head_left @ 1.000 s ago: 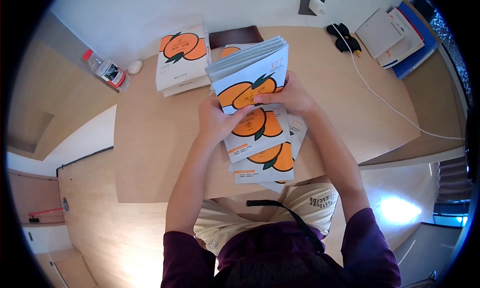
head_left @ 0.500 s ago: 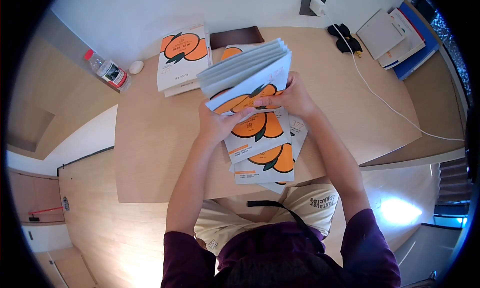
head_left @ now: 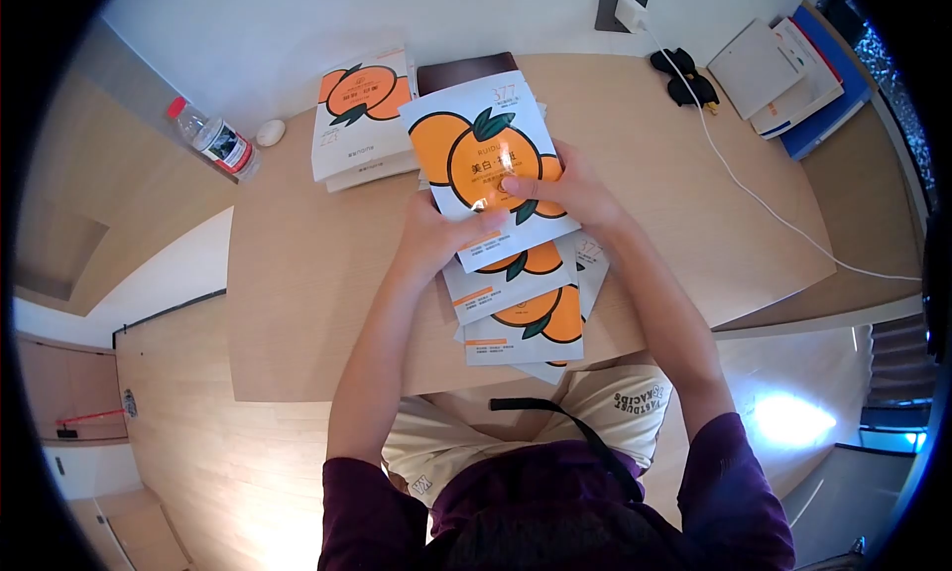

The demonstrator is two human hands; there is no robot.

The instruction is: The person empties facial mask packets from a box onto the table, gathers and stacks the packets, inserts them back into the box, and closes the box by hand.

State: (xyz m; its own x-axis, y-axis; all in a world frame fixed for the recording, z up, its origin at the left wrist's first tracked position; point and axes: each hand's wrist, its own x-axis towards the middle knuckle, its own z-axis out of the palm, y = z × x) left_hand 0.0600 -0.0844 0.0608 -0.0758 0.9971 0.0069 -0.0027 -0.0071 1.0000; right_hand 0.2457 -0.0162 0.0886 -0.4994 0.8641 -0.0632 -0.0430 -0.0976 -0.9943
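Head view, desk, one person, two bare hands.

Item: held packet [head_left: 478,134], white with orange fruit print; raised over the desk [head_left: 297,293], printed face toward the camera, slightly tilted. Whether others sit behind it cannot be told.

Left hand [head_left: 433,236]: pinching the packet's lower left, thumb across the front, fingers hidden behind.

Right hand [head_left: 583,192]: pinching the right edge, thumb on the front near the middle, other fingers mostly out of sight.

Below: loose packets [head_left: 486,300] of the same print, overlapping askew near the desk's front edge, partly covered by the held packet.

Beyond: white box [head_left: 362,149] with matching print, left of the held packet; brown case [head_left: 461,73] behind it; bottle [head_left: 223,146] at far left; white cable [head_left: 739,179] well apart at right.

Risks, by judgement: glossy wrapping could slip if either thumb eases; hard thumb pressure could crease it; a forearm brushing the askew packets could push the lowest off the edge.
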